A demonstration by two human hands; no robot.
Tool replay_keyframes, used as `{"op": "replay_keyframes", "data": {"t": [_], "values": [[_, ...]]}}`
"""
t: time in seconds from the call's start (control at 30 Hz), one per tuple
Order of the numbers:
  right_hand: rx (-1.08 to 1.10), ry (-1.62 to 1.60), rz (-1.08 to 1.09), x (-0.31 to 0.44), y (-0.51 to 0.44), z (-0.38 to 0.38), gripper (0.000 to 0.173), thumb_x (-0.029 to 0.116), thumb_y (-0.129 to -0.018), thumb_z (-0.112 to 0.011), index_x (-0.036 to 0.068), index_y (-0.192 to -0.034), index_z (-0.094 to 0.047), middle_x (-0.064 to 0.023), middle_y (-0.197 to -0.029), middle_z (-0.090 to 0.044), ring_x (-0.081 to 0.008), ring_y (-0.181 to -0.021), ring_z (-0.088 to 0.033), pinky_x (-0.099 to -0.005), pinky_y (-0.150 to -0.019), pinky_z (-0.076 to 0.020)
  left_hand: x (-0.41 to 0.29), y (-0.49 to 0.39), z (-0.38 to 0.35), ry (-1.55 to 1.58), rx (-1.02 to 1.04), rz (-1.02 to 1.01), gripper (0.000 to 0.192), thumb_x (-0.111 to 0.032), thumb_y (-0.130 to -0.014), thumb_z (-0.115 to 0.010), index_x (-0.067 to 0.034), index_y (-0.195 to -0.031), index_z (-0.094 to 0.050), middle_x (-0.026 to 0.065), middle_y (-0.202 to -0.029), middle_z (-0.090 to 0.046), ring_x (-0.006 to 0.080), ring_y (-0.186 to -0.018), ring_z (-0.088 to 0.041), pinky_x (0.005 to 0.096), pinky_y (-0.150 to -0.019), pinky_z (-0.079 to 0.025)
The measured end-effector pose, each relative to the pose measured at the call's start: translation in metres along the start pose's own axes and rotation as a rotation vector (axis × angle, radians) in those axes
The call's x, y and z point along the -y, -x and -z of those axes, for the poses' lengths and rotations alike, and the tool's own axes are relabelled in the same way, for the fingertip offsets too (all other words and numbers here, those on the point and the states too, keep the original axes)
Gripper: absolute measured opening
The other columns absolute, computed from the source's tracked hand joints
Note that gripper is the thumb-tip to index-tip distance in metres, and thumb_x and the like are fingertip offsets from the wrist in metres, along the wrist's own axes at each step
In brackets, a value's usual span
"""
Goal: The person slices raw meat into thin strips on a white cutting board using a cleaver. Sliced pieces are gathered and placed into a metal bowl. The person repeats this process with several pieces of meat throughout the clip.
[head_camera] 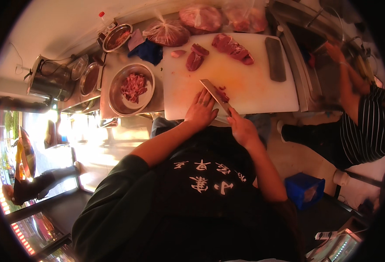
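Observation:
My right hand (244, 129) grips the handle of a Chinese cleaver (214, 94), its blade slanting up and left over a white cutting board (261, 95). Close against the blade's left side, my left hand (201, 109) lies with its fingers extended; whatever is under them is hidden. Small cut strips of red meat (224, 95) rest along the blade's right side. Farther back on the board are a chunk of red meat (195, 61), a smaller piece (199, 49) on its upper edge, a pale pink piece (178, 53) and a long, partly sliced piece (233, 49).
Another wide blade (275, 59) lies at the board's right. To the left stands a steel bowl (113, 98) holding cut meat (133, 86). Meat-filled plastic bags (167, 31) line the back. A co-worker's hand (335, 50) reaches over a sink (326, 78) at right.

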State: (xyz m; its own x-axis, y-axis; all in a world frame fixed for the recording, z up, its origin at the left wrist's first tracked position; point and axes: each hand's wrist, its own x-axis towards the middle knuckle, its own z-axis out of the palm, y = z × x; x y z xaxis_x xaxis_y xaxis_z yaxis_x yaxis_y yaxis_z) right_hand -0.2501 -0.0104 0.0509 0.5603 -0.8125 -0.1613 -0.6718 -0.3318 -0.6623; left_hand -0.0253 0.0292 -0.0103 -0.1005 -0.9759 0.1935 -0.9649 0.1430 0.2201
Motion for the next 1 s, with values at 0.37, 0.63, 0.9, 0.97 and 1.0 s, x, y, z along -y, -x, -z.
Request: {"op": "replay_keyframes", "data": {"t": [0.37, 0.63, 0.9, 0.97, 1.0], "values": [[0.076, 0.101, -0.025, 0.012, 0.028, 0.006, 0.045, 0.036, -0.109, -0.053, 0.013, -0.149, -0.051, -0.0255, -0.099, -0.073, -0.0483, -0.092, -0.070, -0.0585, -0.079, -0.0537, 0.002, 0.001, -0.002, 0.004, 0.031, -0.017, 0.064, -0.039, -0.104, -0.055, 0.004, -0.150, -0.052, 0.0273, -0.159, -0.047, 0.0443, -0.154, -0.035, 0.0555, -0.130, -0.021], [-0.110, 0.015, 0.156, 0.028, -0.056, -0.033, 0.045, 0.035, -0.107, -0.056, 0.014, -0.147, -0.050, -0.0272, -0.104, -0.073, -0.0515, -0.094, -0.069, -0.0614, -0.080, -0.0533, 0.003, 0.000, -0.003, -0.041, 0.065, 0.012, 0.062, -0.039, -0.103, -0.056, 0.004, -0.148, -0.054, 0.0275, -0.155, -0.050, 0.0449, -0.152, -0.038, 0.0550, -0.129, -0.024], [0.067, -0.180, -0.121, -0.008, -0.012, 0.015, 0.045, 0.038, -0.109, -0.051, 0.016, -0.148, -0.056, -0.0267, -0.111, -0.073, -0.0489, -0.100, -0.069, -0.0560, -0.085, -0.0552, 0.002, 0.002, -0.003, 0.004, -0.054, -0.029, 0.067, -0.039, -0.101, -0.061, 0.003, -0.153, -0.049, 0.0280, -0.160, -0.043, 0.0435, -0.155, -0.033, 0.0548, -0.129, -0.025], [0.037, -0.186, -0.133, -0.010, -0.007, 0.023, 0.045, 0.039, -0.110, -0.049, 0.015, -0.147, -0.058, -0.0272, -0.108, -0.073, -0.0482, -0.101, -0.070, -0.0556, -0.085, -0.0553, 0.002, 0.004, -0.004, 0.034, -0.077, -0.029, 0.068, -0.039, -0.101, -0.061, 0.003, -0.154, -0.047, 0.0278, -0.161, -0.041, 0.0433, -0.156, -0.031, 0.0547, -0.129, -0.024], [-0.002, -0.094, -0.086, -0.008, -0.007, 0.023, 0.045, 0.040, -0.110, -0.049, 0.015, -0.146, -0.058, -0.0275, -0.107, -0.073, -0.0480, -0.100, -0.070, -0.0555, -0.086, -0.0553, 0.002, 0.004, -0.004, 0.036, -0.047, -0.013, 0.069, -0.040, -0.103, -0.059, 0.002, -0.155, -0.045, 0.0272, -0.164, -0.039, 0.0426, -0.157, -0.029, 0.0540, -0.130, -0.023]]}}
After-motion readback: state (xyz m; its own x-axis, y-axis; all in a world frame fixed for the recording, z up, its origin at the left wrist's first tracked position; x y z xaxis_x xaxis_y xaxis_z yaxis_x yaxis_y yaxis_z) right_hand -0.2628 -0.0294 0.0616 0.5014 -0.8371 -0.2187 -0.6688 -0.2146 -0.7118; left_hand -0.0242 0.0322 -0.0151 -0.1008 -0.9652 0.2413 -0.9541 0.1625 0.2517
